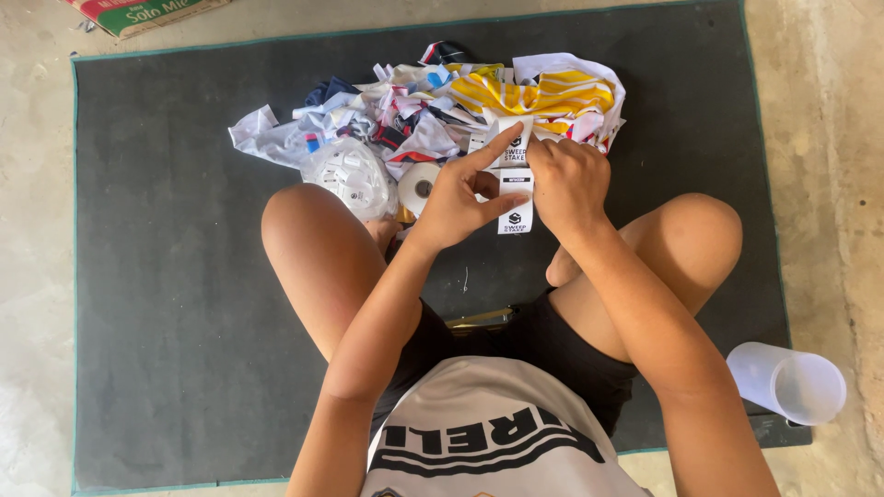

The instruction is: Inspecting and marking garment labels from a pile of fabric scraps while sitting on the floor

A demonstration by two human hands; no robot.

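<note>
Both hands pinch the white label strip (515, 189): left hand (453, 195) beside right hand (568, 184). Risk: uneven pull tears it, probably at a fold; view unclear.

A home floor workspace: bare concrete floor (37, 276), dark mat (166, 276), fabric scraps (387, 120), plastic cup (792, 382).

My left hand (458, 198) is out in front of me, index finger stretched straight and angled up to the right, thumb pressing in below it. My right hand (568, 181) sits just beside it, knuckles up, fingers curled under and pinching. Both forearms reach forward from my chest, converging between my bent, bare knees.
</note>
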